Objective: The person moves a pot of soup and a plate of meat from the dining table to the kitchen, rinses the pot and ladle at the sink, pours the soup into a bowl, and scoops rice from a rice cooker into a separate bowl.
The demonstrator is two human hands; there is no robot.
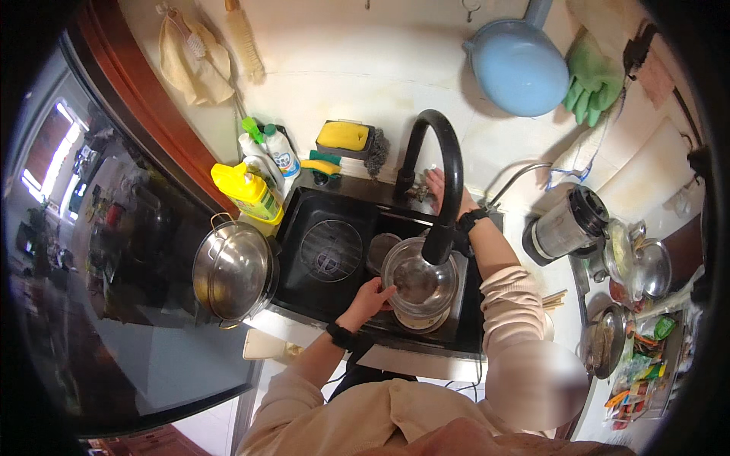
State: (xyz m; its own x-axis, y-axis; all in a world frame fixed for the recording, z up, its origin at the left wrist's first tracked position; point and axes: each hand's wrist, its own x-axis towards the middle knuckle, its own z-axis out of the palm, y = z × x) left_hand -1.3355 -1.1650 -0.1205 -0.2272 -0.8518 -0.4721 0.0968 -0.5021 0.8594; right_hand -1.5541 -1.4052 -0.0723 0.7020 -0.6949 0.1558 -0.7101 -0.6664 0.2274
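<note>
My left hand [370,301] grips the near left rim of a clear, see-through bowl [419,279], which is under the spout of the black gooseneck faucet [450,171] in the right basin. Beneath the bowl lies a patterned plate [423,322], and a glass-like cup or jar [383,251] stands just left of it. My right hand [438,185] reaches behind the spout to the faucet's base; the spout hides part of it, so its grip is unclear. Whether water runs cannot be told. The left basin of the black sink [296,228] holds a round wire rack [332,251].
Steel pots [231,271] stand left of the sink, below a yellow detergent bottle [251,194]. Yellow sponges [342,135] sit at the back ledge. A blender-like jug [564,222] stands right of the sink. A blue pan [519,68] and green gloves [593,85] hang on the wall.
</note>
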